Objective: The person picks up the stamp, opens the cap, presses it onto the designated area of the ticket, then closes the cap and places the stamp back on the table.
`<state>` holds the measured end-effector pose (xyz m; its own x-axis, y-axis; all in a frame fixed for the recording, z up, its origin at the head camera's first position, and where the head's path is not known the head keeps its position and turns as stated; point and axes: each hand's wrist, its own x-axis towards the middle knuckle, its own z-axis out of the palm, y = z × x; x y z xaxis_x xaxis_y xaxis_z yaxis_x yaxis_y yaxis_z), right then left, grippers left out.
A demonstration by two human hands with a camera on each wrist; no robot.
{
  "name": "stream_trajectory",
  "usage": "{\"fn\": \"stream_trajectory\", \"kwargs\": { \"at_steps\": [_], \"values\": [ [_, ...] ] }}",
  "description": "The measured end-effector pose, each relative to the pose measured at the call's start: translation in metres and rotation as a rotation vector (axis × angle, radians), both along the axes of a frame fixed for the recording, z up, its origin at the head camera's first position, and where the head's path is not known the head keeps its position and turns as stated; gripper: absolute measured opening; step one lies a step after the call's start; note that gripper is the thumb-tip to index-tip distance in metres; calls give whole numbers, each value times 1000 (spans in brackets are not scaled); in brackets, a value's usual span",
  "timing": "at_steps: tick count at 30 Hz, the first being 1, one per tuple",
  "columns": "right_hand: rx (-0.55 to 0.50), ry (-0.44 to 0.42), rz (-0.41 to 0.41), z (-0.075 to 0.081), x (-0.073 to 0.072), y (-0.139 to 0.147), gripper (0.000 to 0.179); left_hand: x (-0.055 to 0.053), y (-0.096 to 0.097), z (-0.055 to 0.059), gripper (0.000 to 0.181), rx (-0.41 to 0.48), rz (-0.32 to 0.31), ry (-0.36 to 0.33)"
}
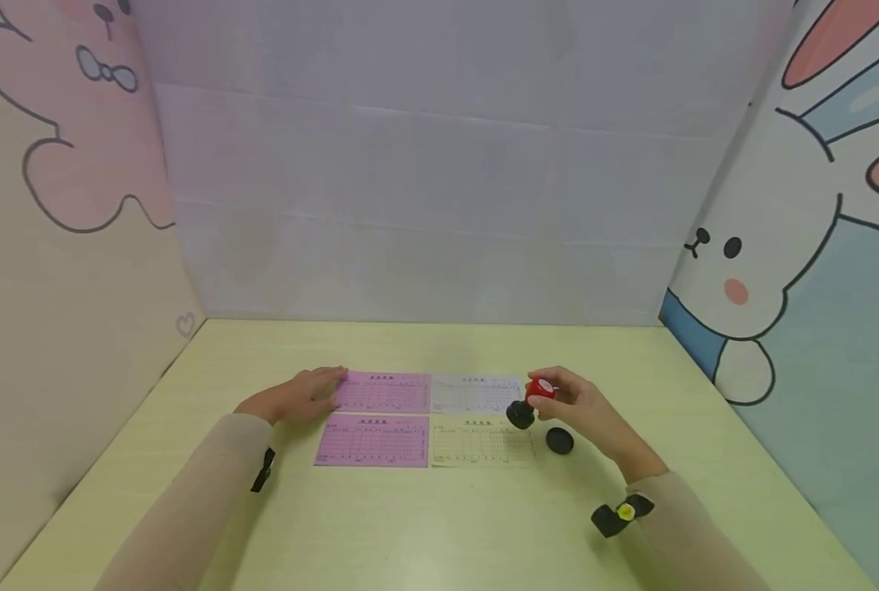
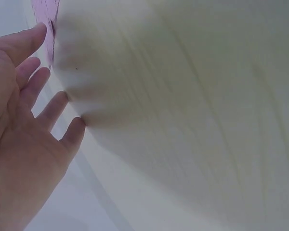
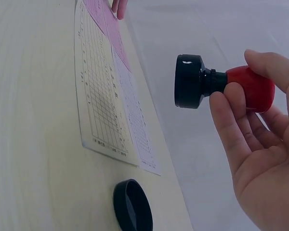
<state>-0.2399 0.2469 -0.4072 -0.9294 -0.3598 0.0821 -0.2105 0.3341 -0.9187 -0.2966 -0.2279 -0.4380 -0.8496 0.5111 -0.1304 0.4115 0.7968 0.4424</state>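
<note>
My right hand (image 1: 575, 410) grips a stamp by its red handle (image 3: 253, 89). The stamp's round black head (image 3: 188, 81) points left and is off the table, near the right edge of the white form (image 1: 476, 394). Close by on the table lies a round black cap (image 1: 560, 441); the right wrist view shows its hollow inside. My left hand (image 1: 302, 396) rests by the left edge of the upper pink form (image 1: 383, 392), fingers extended, with fingertips at the paper. In the left wrist view, the thumb lies against a pink corner (image 2: 49, 33).
Below the upper forms lie a second pink form (image 1: 373, 441) and a yellow form (image 1: 479, 441), forming a two-by-two block. The pale wooden table (image 1: 350, 533) ends at a white back wall (image 1: 439, 205). Side walls carry cartoon animals, including a rabbit (image 1: 753, 246) on the right.
</note>
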Motion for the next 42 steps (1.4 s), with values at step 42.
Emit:
{"fn": "stream_trajectory", "kwargs": {
  "at_steps": [42],
  "values": [
    [166, 156, 141, -14, -55, -158, 46, -3, -2, 1, 60, -24, -30, 26]
  ]
}}
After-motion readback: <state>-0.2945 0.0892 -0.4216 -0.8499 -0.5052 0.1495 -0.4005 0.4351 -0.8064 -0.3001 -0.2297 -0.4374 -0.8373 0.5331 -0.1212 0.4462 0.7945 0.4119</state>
